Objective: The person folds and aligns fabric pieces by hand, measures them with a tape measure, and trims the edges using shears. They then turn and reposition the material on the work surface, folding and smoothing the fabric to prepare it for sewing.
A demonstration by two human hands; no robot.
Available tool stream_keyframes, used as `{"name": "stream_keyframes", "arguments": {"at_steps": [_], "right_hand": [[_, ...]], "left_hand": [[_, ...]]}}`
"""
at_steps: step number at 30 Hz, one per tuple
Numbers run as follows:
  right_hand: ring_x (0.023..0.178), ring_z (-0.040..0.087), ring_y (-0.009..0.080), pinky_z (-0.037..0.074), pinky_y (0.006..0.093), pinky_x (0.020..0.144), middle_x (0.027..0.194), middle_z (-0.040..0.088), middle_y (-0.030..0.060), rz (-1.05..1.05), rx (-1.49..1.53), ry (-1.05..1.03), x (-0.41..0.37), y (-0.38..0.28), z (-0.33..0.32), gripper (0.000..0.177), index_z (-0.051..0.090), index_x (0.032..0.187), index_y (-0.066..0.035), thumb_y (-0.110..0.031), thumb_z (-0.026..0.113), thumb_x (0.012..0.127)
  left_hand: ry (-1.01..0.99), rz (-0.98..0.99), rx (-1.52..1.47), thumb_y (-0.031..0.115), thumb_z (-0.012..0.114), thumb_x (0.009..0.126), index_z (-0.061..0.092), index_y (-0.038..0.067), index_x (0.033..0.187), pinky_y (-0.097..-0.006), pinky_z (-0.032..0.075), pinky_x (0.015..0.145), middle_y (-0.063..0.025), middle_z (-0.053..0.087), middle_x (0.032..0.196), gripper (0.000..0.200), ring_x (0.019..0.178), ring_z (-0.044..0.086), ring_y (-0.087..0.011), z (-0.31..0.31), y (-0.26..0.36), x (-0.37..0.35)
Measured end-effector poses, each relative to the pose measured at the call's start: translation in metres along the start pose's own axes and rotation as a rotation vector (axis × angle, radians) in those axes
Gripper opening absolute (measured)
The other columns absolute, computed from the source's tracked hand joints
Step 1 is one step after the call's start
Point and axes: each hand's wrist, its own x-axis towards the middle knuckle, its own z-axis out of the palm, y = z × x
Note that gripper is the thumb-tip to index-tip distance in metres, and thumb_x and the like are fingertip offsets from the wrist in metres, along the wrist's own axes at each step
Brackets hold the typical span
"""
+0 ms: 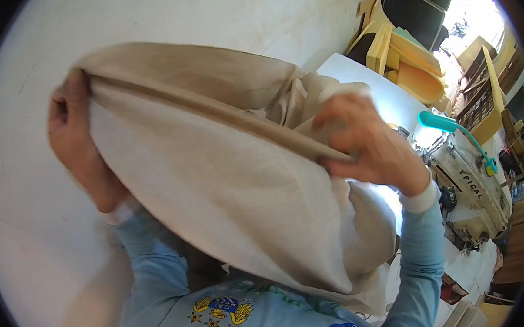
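Note:
A large piece of beige fabric [213,161] is stretched between my two hands in front of my chest. My left hand [76,134] is closed on its left end, with the thumb pressed on the top corner. From there a narrow folded edge runs slanting down to my right hand [370,141]. That hand is smeared by motion; the fold passes between its thumb and curled fingers. Bunched fabric lies just behind the right hand, and the lower part hangs over my front and lap.
On the right stands a sewing machine [467,182] on a white table [340,67], lit by a teal lamp [436,121]. Yellow foam pieces [413,62] are piled behind it. A pale wall [203,12] rises at the back and left.

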Motion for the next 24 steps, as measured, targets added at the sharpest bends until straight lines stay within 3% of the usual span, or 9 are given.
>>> {"name": "stream_keyframes", "arguments": {"at_steps": [1,5,6,9,11,14,18,21,24], "right_hand": [[0.107,0.068,0.0364,0.051,0.0478,0.101,0.112,0.072,0.016,-0.056,0.3,-0.059,-0.005,-0.002,0.003,0.023,0.076,0.09,-0.004,-0.02,0.087,0.079],[0.099,0.07,0.0355,0.055,0.0456,0.091,0.09,0.071,0.0136,0.325,0.3,-0.429,-0.031,-0.071,-0.037,0.03,0.077,0.096,-0.01,-0.026,0.088,0.073],[0.099,0.071,0.0347,0.055,0.0457,0.089,0.085,0.071,0.0114,0.353,0.185,-0.403,-0.038,-0.073,-0.042,0.029,0.076,0.095,-0.011,-0.027,0.088,0.073],[0.096,0.073,0.0336,0.058,0.0447,0.084,0.082,0.07,0.0114,0.28,-0.332,-0.341,-0.053,-0.086,-0.066,0.028,0.074,0.091,-0.011,-0.03,0.087,0.076],[0.093,0.073,0.0338,0.058,0.0441,0.082,0.083,0.07,0.0119,0.183,-0.414,-0.341,-0.065,-0.105,-0.076,0.027,0.074,0.089,-0.011,-0.032,0.086,0.078],[0.09,0.073,0.0338,0.057,0.0437,0.081,0.09,0.072,0.0118,0.216,0.224,-0.473,-0.104,-0.125,-0.069,0.028,0.073,0.089,-0.01,-0.034,0.084,0.081],[0.087,0.072,0.0315,0.056,0.0444,0.08,0.095,0.073,0.0054,0.347,0.024,-0.478,-0.127,-0.128,-0.066,0.025,0.077,0.092,-0.013,-0.033,0.084,0.079],[0.097,0.071,0.0325,0.057,0.0451,0.086,0.103,0.072,0.0098,0.438,0.45,-0.569,-0.171,-0.157,-0.058,0.025,0.077,0.093,-0.01,-0.032,0.082,0.08],[0.091,0.071,0.0359,0.058,0.0451,0.083,0.107,0.075,0.0148,0.539,0.384,-0.552,-0.19,-0.15,-0.043,0.029,0.079,0.102,-0.007,-0.03,0.084,0.085]], "left_hand": [[0.012,0.125,0.154,0.027,0.082,0.104,0.072,0.005,0.095,-0.0232,0.053,0.075,-0.0032,0.073,0.086,0.026,0.078,0.065,-0.0092,0.001,0.006,0.014],[0.113,0.404,0.331,0.03,0.081,0.104,0.077,-0.001,0.112,-0.0248,0.057,0.083,-0.0126,0.08,0.098,0.031,0.09,0.074,-0.0148,0.013,0.039,0.056],[0.11,0.378,0.36,0.028,0.078,0.106,0.077,-0.001,0.117,-0.0281,0.059,0.087,-0.0148,0.081,0.105,0.031,0.097,0.076,-0.0176,0.011,0.044,0.062],[-0.095,1.068,1.089,0.028,0.068,0.111,0.074,0.002,0.132,-0.0366,0.061,0.097,-0.0157,0.079,0.123,0.034,0.116,0.076,-0.0236,-0.011,0.047,0.119],[-0.11,1.151,1.246,0.041,0.06,0.115,0.069,0.004,0.147,-0.0336,0.058,0.104,-0.0149,0.077,0.125,0.049,0.116,0.075,-0.0233,0.009,0.035,0.149],[-0.127,0.585,0.299,0.027,0.075,0.106,0.068,-0.014,0.122,-0.0465,0.066,0.084,-0.0302,0.073,0.114,0.045,0.099,0.077,-0.0337,0.085,0.03,0.16],[-0.199,0.682,0.176,0.021,0.073,0.107,0.07,-0.015,0.115,-0.0428,0.065,0.082,-0.0286,0.075,0.108,0.037,0.095,0.076,-0.0368,0.131,0.041,0.176],[-0.248,0.657,0.274,0.019,0.073,0.106,0.069,-0.015,0.115,-0.0436,0.065,0.081,-0.0286,0.075,0.107,0.036,0.094,0.076,-0.038,0.155,0.047,0.188],[-0.209,0.704,0.302,0.018,0.074,0.105,0.069,-0.016,0.113,-0.0457,0.065,0.081,-0.0317,0.074,0.107,0.035,0.094,0.077,-0.039,0.161,0.053,0.2]]}}
